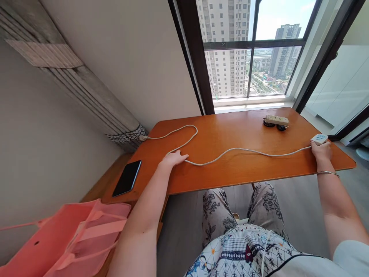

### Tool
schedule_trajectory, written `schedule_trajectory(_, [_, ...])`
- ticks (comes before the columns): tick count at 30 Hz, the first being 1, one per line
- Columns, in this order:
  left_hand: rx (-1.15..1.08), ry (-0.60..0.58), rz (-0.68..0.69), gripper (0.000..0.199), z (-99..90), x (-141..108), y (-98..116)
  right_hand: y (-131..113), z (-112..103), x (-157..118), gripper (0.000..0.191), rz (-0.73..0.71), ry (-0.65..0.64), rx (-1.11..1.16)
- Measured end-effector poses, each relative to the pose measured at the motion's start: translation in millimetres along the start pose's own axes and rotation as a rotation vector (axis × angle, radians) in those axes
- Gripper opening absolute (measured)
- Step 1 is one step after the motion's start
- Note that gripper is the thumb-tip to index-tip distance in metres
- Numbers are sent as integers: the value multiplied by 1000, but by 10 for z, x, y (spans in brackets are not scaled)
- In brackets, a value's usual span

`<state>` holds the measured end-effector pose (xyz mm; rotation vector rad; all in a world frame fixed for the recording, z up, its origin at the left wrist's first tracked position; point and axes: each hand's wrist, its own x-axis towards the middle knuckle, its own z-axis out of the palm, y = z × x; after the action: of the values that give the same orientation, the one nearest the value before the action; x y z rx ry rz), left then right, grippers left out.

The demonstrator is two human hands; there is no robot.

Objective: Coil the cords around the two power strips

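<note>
A long white cable (239,149) runs in curves across the orange-brown table (227,132). Its white power strip (319,139) is at the table's right end, with my right hand (321,151) closed round its near end. My left hand (173,158) rests over the cable at the left part of the table, thumb pointing right; whether its fingers grip the cable is hidden beneath the palm. The cable's plug (143,138) lies at the table's left edge. Near the back right sits a second, beige power strip (277,120) with its black cord bundled beside it.
A black tablet (127,178) lies at the table's left end. Below it at the lower left is an open pink bag (83,238). A gathered curtain (95,96) hangs by the left wall, and a window (250,69) stands behind the table.
</note>
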<state>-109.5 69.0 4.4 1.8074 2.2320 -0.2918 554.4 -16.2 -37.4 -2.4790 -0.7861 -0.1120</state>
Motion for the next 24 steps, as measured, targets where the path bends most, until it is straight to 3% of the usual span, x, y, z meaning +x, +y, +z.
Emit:
schedule_trajectory(3, [-34, 76, -88, 96, 57, 43, -23, -86, -52, -110, 79, 140, -45, 23])
schedule_trajectory(6, [-54, 148, -137, 102, 106, 49, -7, -158, -48, -204, 71, 96, -5, 24])
schedule_trajectory(8, [-65, 183, -164, 101, 134, 40, 17, -191, 0, -229, 65, 25, 49, 31])
schedule_trajectory(12, [-113, 225, -235, 108, 182, 44, 46, -313, 175, -197, 60, -269, 92, 52])
schedule_trajectory(17, [-213, 260, -270, 118, 218, 135, -20, -658, 405, -145, 57, -451, -80, 44])
schedule_trajectory(21, [-262, 282, -156, 90, 232, 191, -122, -927, 540, -135, 54, -462, -228, 63])
schedule_trajectory(24, [-281, 377, -21, 62, 242, 134, -157, -1054, 629, -116, 57, -442, -293, 89])
